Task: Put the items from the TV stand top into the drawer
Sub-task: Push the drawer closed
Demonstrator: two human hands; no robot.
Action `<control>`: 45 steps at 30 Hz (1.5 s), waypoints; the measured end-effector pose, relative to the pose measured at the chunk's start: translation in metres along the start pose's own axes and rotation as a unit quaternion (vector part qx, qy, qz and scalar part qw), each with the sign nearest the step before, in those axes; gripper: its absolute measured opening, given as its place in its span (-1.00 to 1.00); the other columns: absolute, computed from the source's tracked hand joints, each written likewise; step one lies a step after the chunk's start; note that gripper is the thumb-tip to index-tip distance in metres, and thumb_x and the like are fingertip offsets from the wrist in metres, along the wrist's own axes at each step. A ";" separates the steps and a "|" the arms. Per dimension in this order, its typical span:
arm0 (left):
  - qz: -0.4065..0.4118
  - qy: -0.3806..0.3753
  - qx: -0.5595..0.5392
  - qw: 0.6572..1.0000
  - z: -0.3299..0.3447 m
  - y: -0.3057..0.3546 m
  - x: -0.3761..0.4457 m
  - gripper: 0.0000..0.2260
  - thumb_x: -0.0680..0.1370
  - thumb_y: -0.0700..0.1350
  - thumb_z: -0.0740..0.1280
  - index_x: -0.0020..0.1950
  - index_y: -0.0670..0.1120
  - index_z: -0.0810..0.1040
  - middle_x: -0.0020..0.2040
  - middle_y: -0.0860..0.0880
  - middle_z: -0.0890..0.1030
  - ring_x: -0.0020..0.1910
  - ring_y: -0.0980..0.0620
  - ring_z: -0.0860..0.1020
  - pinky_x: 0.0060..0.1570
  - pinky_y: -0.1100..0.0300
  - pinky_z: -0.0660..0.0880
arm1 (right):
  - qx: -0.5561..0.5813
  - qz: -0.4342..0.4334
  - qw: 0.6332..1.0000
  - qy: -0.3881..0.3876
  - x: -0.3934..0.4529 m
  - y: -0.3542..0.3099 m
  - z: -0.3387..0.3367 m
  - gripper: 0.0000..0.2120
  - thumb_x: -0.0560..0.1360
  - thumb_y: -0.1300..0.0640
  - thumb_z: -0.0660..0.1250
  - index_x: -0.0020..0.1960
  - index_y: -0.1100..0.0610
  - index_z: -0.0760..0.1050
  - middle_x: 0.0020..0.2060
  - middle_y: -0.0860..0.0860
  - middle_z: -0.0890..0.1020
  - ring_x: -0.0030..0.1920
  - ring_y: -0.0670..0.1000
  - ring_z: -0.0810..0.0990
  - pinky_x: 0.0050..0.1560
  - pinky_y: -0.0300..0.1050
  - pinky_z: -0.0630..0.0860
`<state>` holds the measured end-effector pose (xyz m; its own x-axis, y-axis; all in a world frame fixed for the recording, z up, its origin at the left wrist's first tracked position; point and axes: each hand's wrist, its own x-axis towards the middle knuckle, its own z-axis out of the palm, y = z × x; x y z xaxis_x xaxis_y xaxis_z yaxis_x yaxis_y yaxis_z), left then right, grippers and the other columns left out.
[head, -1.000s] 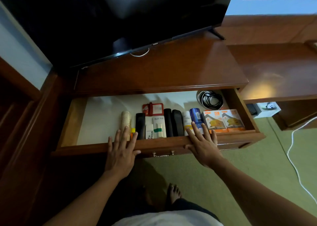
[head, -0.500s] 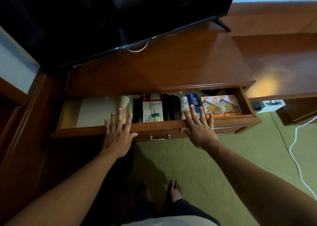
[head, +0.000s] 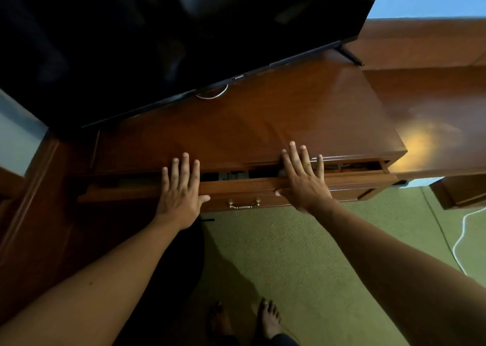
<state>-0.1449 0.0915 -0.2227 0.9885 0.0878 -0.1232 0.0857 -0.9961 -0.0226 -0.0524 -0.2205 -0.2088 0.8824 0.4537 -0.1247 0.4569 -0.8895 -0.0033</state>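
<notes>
Both hands are lying flat with fingers spread, gripping nothing: the left hand (head: 181, 190) and right hand (head: 302, 181) are pressing on the drawer (head: 242, 188) front, either side of its brass handle (head: 244, 204). Between them, the items (head: 232, 175) are showing only as dim shapes through a narrow gap under the counter (head: 249, 125).

Drawer (head: 263, 188) contents mostly hidden under the stand top (head: 249, 130), indistinct in the gap.
</notes>
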 end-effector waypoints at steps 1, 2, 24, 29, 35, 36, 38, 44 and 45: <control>0.004 0.004 0.007 1.000 -0.002 -0.001 0.005 -0.14 0.60 0.30 0.11 0.59 -0.12 -0.35 0.57 -0.21 -0.41 0.57 -0.24 -0.34 0.52 -0.23 -0.26 | -0.002 0.000 1.000 -0.003 0.008 0.003 -0.004 0.11 0.45 -0.39 0.26 0.60 0.13 -0.36 0.54 0.08 -0.43 0.54 0.19 -0.39 0.47 0.37 -0.28; 0.008 0.001 0.017 1.000 -0.004 -0.003 0.011 -0.13 0.60 0.31 0.11 0.58 -0.12 -0.36 0.57 -0.20 -0.41 0.57 -0.23 -0.34 0.52 -0.23 -0.27 | -0.001 -0.001 1.000 -0.010 0.016 0.005 -0.007 0.16 0.42 -0.42 0.28 0.59 0.14 -0.38 0.53 0.08 -0.44 0.54 0.19 -0.40 0.47 0.37 -0.27; -0.016 0.047 -0.016 0.999 -0.004 -0.015 0.044 -0.14 0.53 0.34 0.25 0.64 -0.06 -0.01 0.65 -0.13 -0.05 0.62 -0.18 -0.06 0.52 -0.25 -0.06 | 0.064 0.010 0.998 0.015 0.048 0.018 -0.002 -0.01 0.46 -0.41 0.22 0.62 -0.03 -0.24 0.60 -0.09 -0.24 0.59 0.10 -0.27 0.49 0.33 -0.21; -0.039 0.076 -0.030 0.996 -0.002 -0.010 0.045 -0.20 0.53 0.28 0.30 0.63 -0.04 0.08 0.64 -0.12 0.05 0.61 -0.17 0.02 0.51 -0.24 0.02 | 0.054 0.035 0.997 0.038 0.047 0.010 0.000 -0.08 0.50 -0.37 0.21 0.63 -0.03 -0.18 0.62 -0.07 -0.17 0.60 0.12 -0.20 0.50 0.32 -0.14; -0.038 0.097 -0.035 0.994 0.002 -0.010 0.046 -0.21 0.51 0.24 0.37 0.62 -0.03 0.14 0.63 -0.11 0.11 0.60 -0.18 0.08 0.49 -0.24 0.06 | 0.036 0.045 0.997 0.046 0.048 0.008 0.004 -0.09 0.49 -0.38 0.16 0.63 -0.03 -0.19 0.62 -0.04 -0.15 0.60 0.13 -0.19 0.52 0.31 -0.11; -0.039 0.097 -0.034 0.994 0.002 -0.010 0.047 -0.21 0.50 0.23 0.37 0.62 -0.03 0.14 0.63 -0.11 0.11 0.60 -0.18 0.08 0.49 -0.24 0.07 | 0.037 0.047 0.997 0.044 0.048 0.007 0.003 -0.09 0.50 -0.38 0.16 0.63 -0.03 -0.20 0.62 -0.04 -0.16 0.60 0.13 -0.19 0.52 0.31 -0.11; -0.036 0.100 -0.031 0.994 0.003 -0.010 0.047 -0.20 0.49 0.22 0.39 0.62 -0.03 0.14 0.63 -0.12 0.13 0.59 -0.19 0.09 0.49 -0.25 0.09 | 0.034 0.047 0.997 0.044 0.048 0.007 0.003 -0.10 0.50 -0.37 0.17 0.63 -0.03 -0.20 0.62 -0.04 -0.16 0.60 0.14 -0.20 0.52 0.32 -0.11; -0.042 0.063 -0.036 0.996 -0.006 -0.008 0.050 -0.18 0.52 0.23 0.36 0.63 0.01 0.03 0.65 -0.09 0.02 0.61 -0.18 0.00 0.51 -0.25 0.01 | 0.040 0.059 0.997 0.019 0.049 0.003 -0.005 -0.09 0.51 -0.35 0.20 0.62 -0.05 -0.24 0.61 -0.07 -0.19 0.59 0.14 -0.21 0.50 0.36 -0.09; -0.042 0.046 -0.039 0.997 -0.011 -0.007 0.049 -0.18 0.53 0.22 0.34 0.64 0.02 -0.02 0.65 -0.08 -0.03 0.61 -0.17 -0.05 0.51 -0.25 -0.02 | 0.046 0.062 0.997 0.002 0.050 0.002 -0.009 -0.08 0.51 -0.34 0.21 0.62 -0.05 -0.25 0.61 -0.07 -0.21 0.59 0.14 -0.22 0.50 0.37 -0.10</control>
<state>-0.0952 0.1030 -0.2177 0.9842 0.1740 -0.0324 0.1755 -0.9832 0.0494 -0.0068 -0.1991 -0.2061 0.9321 0.3396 -0.1261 0.3318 -0.9400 -0.0793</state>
